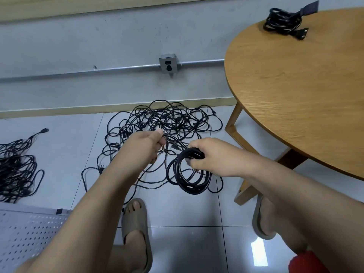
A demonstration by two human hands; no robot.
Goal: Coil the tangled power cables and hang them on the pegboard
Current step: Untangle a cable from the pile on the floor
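We looked down at a tiled floor. In the middle of the frame, our right hand was closed around the top of a half-made coil of black cable, its loops hanging toward the floor. Just left of it, our left hand was closed on a loose strand running back into the tangled pile beside the wall. A second heap of cables lay at the left edge. One finished bundle rested on the round wooden surface at upper right. The white pegboard lay at lower left with nothing hung on it.

The risk, as we judged it, was a snag: the strand crossed many other loops, so pulling hard could tighten a knot or drag the whole pile along. Loosening the right hand could also let the coil spring apart.
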